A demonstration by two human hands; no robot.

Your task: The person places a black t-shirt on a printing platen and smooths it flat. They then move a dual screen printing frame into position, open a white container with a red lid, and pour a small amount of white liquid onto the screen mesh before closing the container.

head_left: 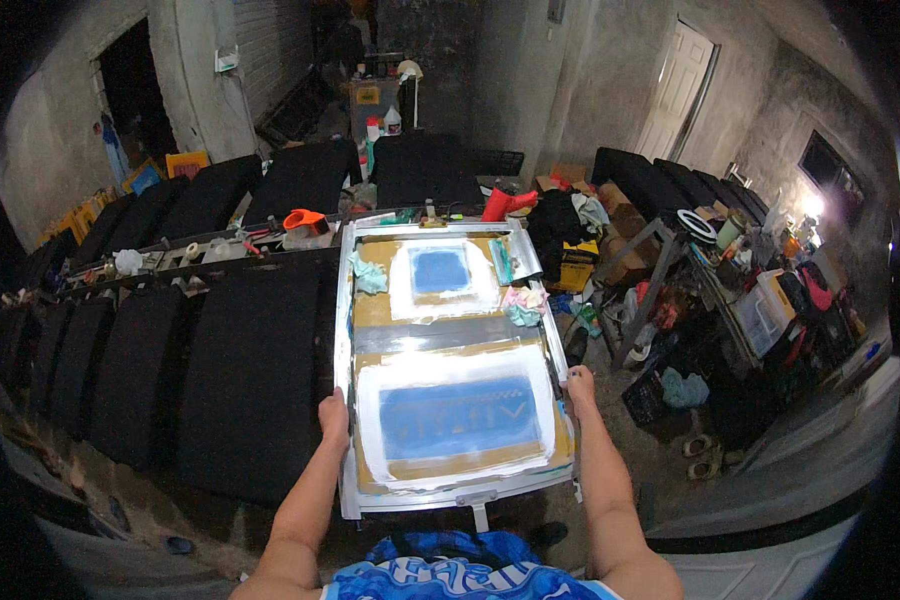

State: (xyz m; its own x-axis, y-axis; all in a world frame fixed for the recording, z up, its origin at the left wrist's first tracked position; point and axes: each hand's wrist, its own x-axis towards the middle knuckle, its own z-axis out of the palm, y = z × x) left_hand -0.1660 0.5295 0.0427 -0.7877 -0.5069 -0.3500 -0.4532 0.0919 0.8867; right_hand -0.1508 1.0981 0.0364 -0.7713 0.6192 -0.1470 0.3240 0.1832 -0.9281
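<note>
A screen printing frame (345, 340) with a silver metal border lies in front of me. Its mesh carries two blue stencil areas (450, 420), each ringed by white ink. My left hand (334, 418) is closed around the frame's left side rail. On the opposite rail, a little farther forward, my right hand (579, 388) is closed as well. A squeegee (501, 260) lies at the far right corner of the screen, with a crumpled pink and teal rag (524, 306) just nearer. Another teal rag (369, 273) sits at the far left.
Rows of black-covered boards (255, 385) fill the left and the back. Beyond the frame are a red heat gun (508, 204) and an orange tool (305, 219). To the right, a cluttered table (740, 300), cardboard boxes (625, 235) and a black crate (650, 395) stand close together.
</note>
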